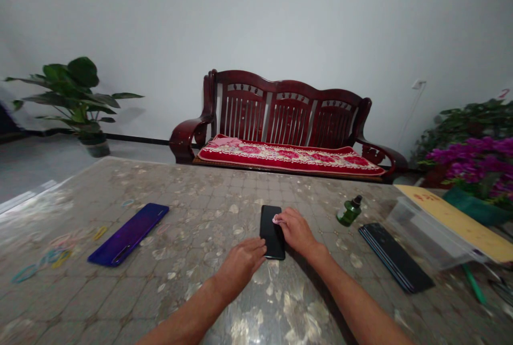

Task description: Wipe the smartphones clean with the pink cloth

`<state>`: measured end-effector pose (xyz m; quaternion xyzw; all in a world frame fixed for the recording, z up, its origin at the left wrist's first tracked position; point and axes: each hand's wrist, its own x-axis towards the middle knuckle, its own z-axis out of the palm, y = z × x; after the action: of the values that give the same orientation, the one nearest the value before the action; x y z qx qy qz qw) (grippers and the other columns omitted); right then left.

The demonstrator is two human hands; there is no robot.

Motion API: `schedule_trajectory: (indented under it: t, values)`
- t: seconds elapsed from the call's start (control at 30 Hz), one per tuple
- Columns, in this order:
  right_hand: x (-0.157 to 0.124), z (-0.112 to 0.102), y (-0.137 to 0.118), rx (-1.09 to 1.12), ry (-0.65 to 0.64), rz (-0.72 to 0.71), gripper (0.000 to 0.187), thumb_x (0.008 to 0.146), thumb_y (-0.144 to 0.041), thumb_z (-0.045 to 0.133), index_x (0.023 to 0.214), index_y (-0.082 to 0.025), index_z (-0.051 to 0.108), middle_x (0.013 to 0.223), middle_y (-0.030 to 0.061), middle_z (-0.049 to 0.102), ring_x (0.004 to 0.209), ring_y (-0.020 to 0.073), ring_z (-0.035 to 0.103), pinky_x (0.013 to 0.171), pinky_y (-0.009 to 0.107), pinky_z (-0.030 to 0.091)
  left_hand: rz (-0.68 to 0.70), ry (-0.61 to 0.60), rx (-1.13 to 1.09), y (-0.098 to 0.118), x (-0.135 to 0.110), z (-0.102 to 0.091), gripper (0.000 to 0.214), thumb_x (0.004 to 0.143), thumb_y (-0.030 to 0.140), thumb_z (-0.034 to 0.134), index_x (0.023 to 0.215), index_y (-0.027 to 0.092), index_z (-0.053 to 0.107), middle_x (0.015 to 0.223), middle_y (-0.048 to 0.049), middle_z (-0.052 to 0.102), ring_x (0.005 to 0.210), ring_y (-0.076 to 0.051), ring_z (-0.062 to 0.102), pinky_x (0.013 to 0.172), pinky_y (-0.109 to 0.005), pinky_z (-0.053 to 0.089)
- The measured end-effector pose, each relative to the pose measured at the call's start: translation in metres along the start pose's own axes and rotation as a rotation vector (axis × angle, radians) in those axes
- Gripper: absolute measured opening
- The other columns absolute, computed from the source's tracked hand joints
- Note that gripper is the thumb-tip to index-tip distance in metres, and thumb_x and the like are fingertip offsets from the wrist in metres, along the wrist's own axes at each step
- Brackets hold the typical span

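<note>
A smartphone [272,235] lies on the table with its dark face up, in the middle of the head view. My right hand [295,228] is closed in a pinch on a small white wipe [276,220], held over the phone's upper right part. At the phone's lower left edge, the fingertips of my left hand [243,259] touch it, fingers stretched out and close together. Whether its thumb presses on the phone's lower end I cannot tell.
On the left lie a purple-blue phone [129,235] and several coloured bands [52,257]. To the right are a green spray bottle [350,211], a dark stack of phones [395,257] and a clear plastic box [430,232] under a yellow board [457,222]. A wooden bench [288,100] stands beyond.
</note>
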<state>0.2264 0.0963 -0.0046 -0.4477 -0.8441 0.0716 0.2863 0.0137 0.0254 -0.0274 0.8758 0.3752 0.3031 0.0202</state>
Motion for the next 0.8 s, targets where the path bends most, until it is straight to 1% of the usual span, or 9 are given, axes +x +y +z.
schedule_trajectory:
  t: [0.1,0.17,0.23,0.33,0.4,0.47,0.53,0.7,0.8]
  values:
    - [-0.022,-0.006,-0.012,0.052,-0.035,-0.074,0.022,0.092,-0.009,0.049,0.093,-0.02,0.067,0.088,0.0043,0.063,0.089,0.0186,0.056,0.081,0.03,0.044,-0.003,0.003,0.008,0.0,-0.001,0.002,0.013,0.088,0.013,0.064,0.098,0.016,0.072,0.105,-0.0094,0.076,0.097,-0.021,0.072,0.091,-0.035,0.059]
    - [-0.028,-0.008,-0.016,0.057,-0.047,-0.09,0.022,0.093,-0.009,0.048,0.093,-0.021,0.067,0.088,0.0044,0.063,0.088,0.0186,0.055,0.081,0.03,0.044,-0.005,0.001,0.012,-0.001,-0.001,0.004,0.013,0.089,0.014,0.063,0.098,0.016,0.072,0.106,-0.0091,0.076,0.098,-0.021,0.072,0.092,-0.035,0.059]
    - [-0.023,-0.006,-0.016,0.041,-0.041,-0.075,0.022,0.093,-0.01,0.048,0.092,-0.021,0.068,0.087,0.0046,0.063,0.088,0.0185,0.056,0.081,0.03,0.044,-0.004,0.0,0.017,-0.002,-0.002,0.005,0.014,0.09,0.014,0.062,0.099,0.017,0.072,0.107,-0.0091,0.075,0.099,-0.022,0.072,0.092,-0.036,0.059]
    - [0.0,0.0,-0.01,-0.015,-0.015,-0.009,0.022,0.092,-0.009,0.051,0.089,-0.02,0.07,0.087,0.0049,0.064,0.088,0.0186,0.057,0.081,0.03,0.044,0.003,0.01,0.015,-0.003,-0.002,0.006,0.013,0.09,0.014,0.062,0.098,0.016,0.072,0.106,-0.0094,0.076,0.098,-0.022,0.072,0.091,-0.035,0.059]
    - [0.016,0.003,-0.007,-0.049,-0.022,0.03,0.021,0.09,-0.009,0.053,0.088,-0.019,0.071,0.087,0.0054,0.065,0.088,0.0188,0.057,0.082,0.03,0.045,0.011,0.023,0.009,-0.003,-0.002,0.006,0.012,0.09,0.015,0.062,0.096,0.016,0.072,0.105,-0.0088,0.076,0.097,-0.021,0.073,0.09,-0.034,0.06]
    - [0.024,0.004,-0.006,-0.063,-0.028,0.048,0.02,0.089,-0.008,0.055,0.087,-0.019,0.072,0.088,0.0056,0.065,0.088,0.0188,0.058,0.083,0.03,0.045,0.013,0.032,0.007,-0.003,-0.002,0.006,0.012,0.091,0.016,0.061,0.095,0.017,0.072,0.104,-0.008,0.076,0.096,-0.02,0.073,0.09,-0.033,0.06]
    - [0.023,0.003,-0.01,-0.05,-0.05,0.029,0.02,0.088,-0.008,0.056,0.086,-0.019,0.072,0.087,0.005,0.065,0.088,0.0184,0.058,0.081,0.029,0.044,0.011,0.03,0.009,-0.003,-0.002,0.006,0.014,0.093,0.017,0.059,0.096,0.018,0.072,0.104,-0.0073,0.076,0.096,-0.02,0.073,0.089,-0.033,0.06]
    - [0.009,-0.003,-0.02,0.006,-0.141,-0.134,0.023,0.087,-0.006,0.055,0.085,-0.022,0.072,0.083,0.003,0.064,0.085,0.0174,0.057,0.077,0.028,0.043,0.003,0.009,0.01,-0.003,-0.002,0.006,0.016,0.094,0.017,0.057,0.098,0.017,0.072,0.105,-0.0083,0.076,0.096,-0.021,0.072,0.089,-0.035,0.06]
    - [0.018,0.002,-0.017,-0.013,-0.123,-0.122,0.022,0.087,-0.006,0.056,0.085,-0.021,0.072,0.084,0.0037,0.065,0.088,0.0184,0.057,0.081,0.029,0.044,0.011,0.005,0.011,-0.003,-0.001,0.006,0.016,0.094,0.018,0.057,0.097,0.016,0.073,0.104,-0.0088,0.076,0.096,-0.021,0.072,0.089,-0.036,0.06]
